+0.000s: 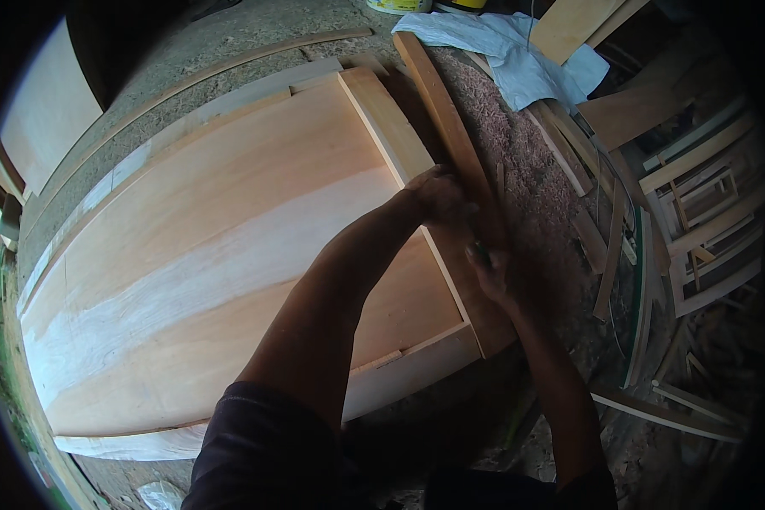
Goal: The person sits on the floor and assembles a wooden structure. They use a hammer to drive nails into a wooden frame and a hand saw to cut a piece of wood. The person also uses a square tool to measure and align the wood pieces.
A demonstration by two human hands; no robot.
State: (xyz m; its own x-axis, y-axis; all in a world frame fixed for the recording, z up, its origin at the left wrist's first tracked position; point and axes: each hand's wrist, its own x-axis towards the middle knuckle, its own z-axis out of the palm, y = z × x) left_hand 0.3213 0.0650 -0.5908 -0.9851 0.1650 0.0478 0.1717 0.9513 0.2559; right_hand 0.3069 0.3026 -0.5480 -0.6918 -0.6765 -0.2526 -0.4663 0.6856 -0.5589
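Note:
A large wooden panel (255, 217) lies in front of me, with raised battens along its edges. Over the wide board (387, 119) at its right end is my left hand (440, 197), its fingers curled closed; what they grip is too dark to make out. Just nearer and to the right, my right hand (493, 276) is wrapped around a small, dark, handle-like thing (479, 253), whose kind is hidden in shadow. Beyond both hands a long brown wooden beam (438, 98) runs close alongside the board.
Pale wood shavings (501, 136) cover the ground right of the beam. A white sheet (493, 42) lies at the far right among loose planks (599, 25). Wooden frames (714, 204) stand at the right edge. A long thin strip (221, 72) lies past the panel, and buckets (399, 5) stand at the far side.

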